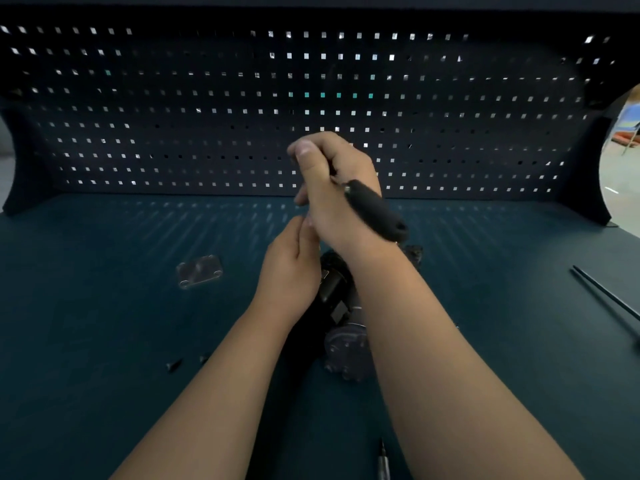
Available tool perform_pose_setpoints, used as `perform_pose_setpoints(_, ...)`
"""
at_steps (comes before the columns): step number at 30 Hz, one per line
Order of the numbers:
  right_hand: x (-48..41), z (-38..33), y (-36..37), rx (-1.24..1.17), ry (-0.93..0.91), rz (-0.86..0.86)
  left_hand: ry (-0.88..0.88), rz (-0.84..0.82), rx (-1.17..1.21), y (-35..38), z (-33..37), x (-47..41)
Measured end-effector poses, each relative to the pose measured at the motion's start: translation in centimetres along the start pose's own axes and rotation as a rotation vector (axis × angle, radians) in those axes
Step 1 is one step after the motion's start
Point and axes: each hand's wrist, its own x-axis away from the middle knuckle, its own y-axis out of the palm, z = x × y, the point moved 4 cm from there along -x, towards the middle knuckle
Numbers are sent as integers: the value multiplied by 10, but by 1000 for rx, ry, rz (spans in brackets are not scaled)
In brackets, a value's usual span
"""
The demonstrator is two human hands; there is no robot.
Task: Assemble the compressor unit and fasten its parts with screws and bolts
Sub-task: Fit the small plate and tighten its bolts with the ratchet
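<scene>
The dark compressor unit (337, 289) lies on the blue table (104, 323), mostly hidden under my two forearms. Its round grey end (346, 348) points toward me. My right hand (332, 188) is raised above it and grips a tool with a black handle (377, 213); the handle sticks out to the lower right. My left hand (291, 265) sits just below the right one, fingers curled up toward it, and touches the unit's left side. What the left fingers pinch, if anything, is hidden.
A small metal plate with corner holes (199, 271) lies left of the unit. Two dark screws (175, 365) lie nearer to me on the left. A long thin rod (606, 296) lies at the right edge. Another tool's tip (382, 459) shows at the bottom. A pegboard (207, 116) stands behind.
</scene>
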Motion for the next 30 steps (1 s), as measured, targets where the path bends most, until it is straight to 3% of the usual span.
perform_pose_setpoints(2,-1,10,2,-335,178,-127,15,-16,46,0,-2,-1)
perform_pose_setpoints(5,0,24,6,-828,512,-172,-20,-86,117,-1,-2,-3)
perform_pose_setpoints(8,0,29,7,-989,598,-169,-84,-154,163,-1,-5,-5)
perform_pose_setpoints(12,-1,19,2,-729,309,-113,-312,-182,556,-11,-16,-11)
perform_pose_setpoints(15,5,6,5,-573,129,-118,-341,-184,684,-15,-20,-12)
perform_pose_setpoints(18,8,1,8,-386,40,22,-324,-158,655,-8,-16,-6)
perform_pose_setpoints(20,7,0,1,-158,-113,158,-337,-133,637,-5,-14,-4)
perform_pose_setpoints(23,5,0,-5,138,-269,203,-284,-113,554,-5,-10,-2)
perform_pose_setpoints(28,1,1,-4,182,-206,121,-69,-95,125,-1,-1,2)
perform_pose_setpoints(30,-1,7,-4,-5,-71,54,-69,-92,32,0,-1,0)
